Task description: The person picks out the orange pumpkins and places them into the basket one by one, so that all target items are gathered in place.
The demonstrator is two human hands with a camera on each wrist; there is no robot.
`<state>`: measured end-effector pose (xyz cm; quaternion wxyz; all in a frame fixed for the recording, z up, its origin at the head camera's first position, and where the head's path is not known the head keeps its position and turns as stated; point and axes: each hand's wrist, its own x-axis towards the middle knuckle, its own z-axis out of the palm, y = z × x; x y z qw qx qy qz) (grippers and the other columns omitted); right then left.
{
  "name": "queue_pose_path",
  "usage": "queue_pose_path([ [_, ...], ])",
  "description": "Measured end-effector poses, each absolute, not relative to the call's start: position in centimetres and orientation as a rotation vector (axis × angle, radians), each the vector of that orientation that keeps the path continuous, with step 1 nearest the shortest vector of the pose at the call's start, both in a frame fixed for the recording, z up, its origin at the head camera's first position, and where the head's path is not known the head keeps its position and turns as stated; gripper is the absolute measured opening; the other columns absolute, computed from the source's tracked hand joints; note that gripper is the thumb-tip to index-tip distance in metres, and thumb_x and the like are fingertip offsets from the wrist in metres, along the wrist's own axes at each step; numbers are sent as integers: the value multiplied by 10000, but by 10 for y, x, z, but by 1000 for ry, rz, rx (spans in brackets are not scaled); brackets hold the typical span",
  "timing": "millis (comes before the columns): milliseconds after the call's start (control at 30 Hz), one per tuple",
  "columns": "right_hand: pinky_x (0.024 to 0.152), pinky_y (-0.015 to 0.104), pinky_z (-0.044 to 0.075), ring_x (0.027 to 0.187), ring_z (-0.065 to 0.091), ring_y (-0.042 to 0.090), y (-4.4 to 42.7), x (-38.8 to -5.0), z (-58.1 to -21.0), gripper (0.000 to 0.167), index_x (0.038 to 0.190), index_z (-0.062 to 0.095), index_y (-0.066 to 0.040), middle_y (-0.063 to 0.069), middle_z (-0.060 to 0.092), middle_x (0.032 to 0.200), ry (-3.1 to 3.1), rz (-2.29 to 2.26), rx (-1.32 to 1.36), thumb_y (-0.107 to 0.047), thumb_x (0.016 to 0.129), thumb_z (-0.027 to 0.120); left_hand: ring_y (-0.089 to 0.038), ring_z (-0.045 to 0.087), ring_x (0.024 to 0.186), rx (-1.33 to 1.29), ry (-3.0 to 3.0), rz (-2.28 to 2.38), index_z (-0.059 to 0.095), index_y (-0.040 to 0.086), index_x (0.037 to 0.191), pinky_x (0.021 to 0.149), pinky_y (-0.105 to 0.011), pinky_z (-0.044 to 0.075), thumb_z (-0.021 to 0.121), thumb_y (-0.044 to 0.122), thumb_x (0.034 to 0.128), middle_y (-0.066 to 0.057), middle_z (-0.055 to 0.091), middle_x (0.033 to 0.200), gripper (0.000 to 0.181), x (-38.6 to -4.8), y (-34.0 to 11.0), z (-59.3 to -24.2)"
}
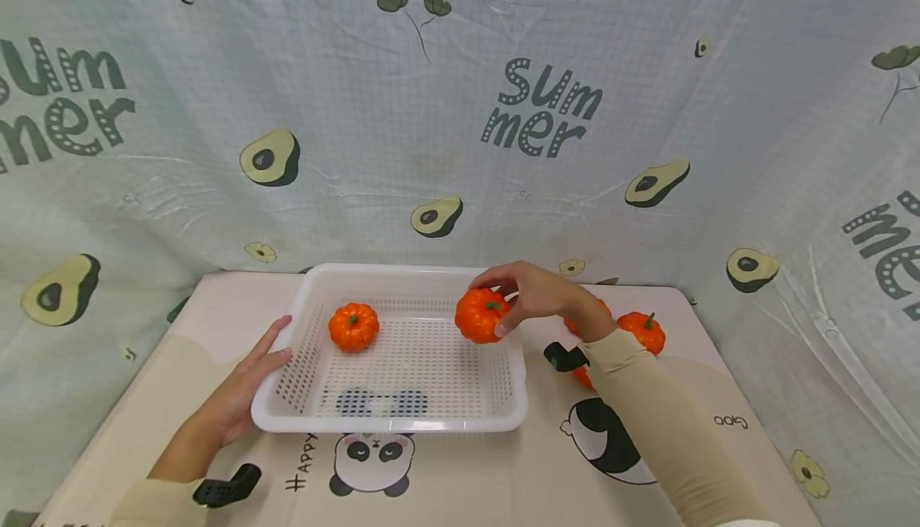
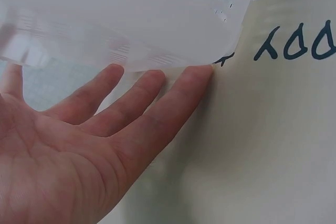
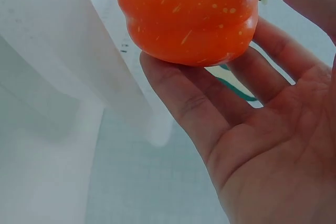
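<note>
My right hand (image 1: 530,297) holds a small orange pumpkin (image 1: 480,316) with a green stem over the right side of a white plastic basket (image 1: 390,425). In the right wrist view the fingers (image 3: 184,95) and thumb grip the pumpkin (image 3: 189,17) from its sides. Another orange pumpkin (image 1: 354,326) sits inside the basket, toward its left end. My left hand (image 1: 240,387) is at the basket's left side. In the left wrist view its straight, spread fingers (image 2: 181,98) touch the basket's wall (image 2: 131,24).
To the right of the basket, several more pumpkins (image 1: 642,332) lie on the table, partly hidden by my right forearm. The table cover (image 1: 460,479) has panda prints and lettering. A patterned curtain (image 1: 359,112) hangs behind and on both sides.
</note>
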<state>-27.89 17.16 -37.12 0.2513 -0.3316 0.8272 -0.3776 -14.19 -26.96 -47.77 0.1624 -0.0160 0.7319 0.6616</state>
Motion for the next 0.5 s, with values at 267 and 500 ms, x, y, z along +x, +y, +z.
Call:
queue_pose_path([
  [267,943,369,588,1118,655,256,160,-278,-380,655,1378,650,-112,99,690,1341,2284,-998,-937,-124,760,865,-351,440,1351,-49,2113,1854,-35,421,1663,969,-464,586,376,410,1120,-201,67,1745,681,-140,-271,-478],
  [500,963,384,578,1093,672,245,149,-280,-384,646,1375,650,-101,108,690,1353,2276,-1001,-965,-165,772,874,-365,435,1358,-52,2107,1858,-33,421,1663,976,-485,586,376,411,1120,-203,64,1746,680,-141,-271,-478],
])
